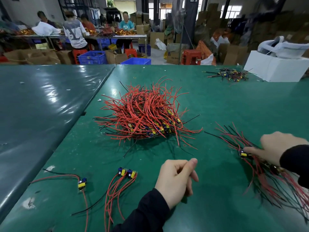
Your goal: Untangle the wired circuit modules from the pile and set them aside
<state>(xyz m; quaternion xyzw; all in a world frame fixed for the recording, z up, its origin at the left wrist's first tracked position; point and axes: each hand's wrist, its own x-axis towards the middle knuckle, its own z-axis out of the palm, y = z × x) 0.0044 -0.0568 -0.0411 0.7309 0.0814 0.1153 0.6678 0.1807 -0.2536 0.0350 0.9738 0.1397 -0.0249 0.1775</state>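
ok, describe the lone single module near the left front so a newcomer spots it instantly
Start at the big red wire pile mid-table, then come toward the near left edge of the green table. The single module lies there alone, left of the joined pair: one board, with a black wire arcing left.

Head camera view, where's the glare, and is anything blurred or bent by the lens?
Head view: overhead light glares white on the glossy dark grey table cover and faintly on the green table mat; the right hand and the red and black wire bundle beneath it are motion-blurred; the wide lens bows the table edges.
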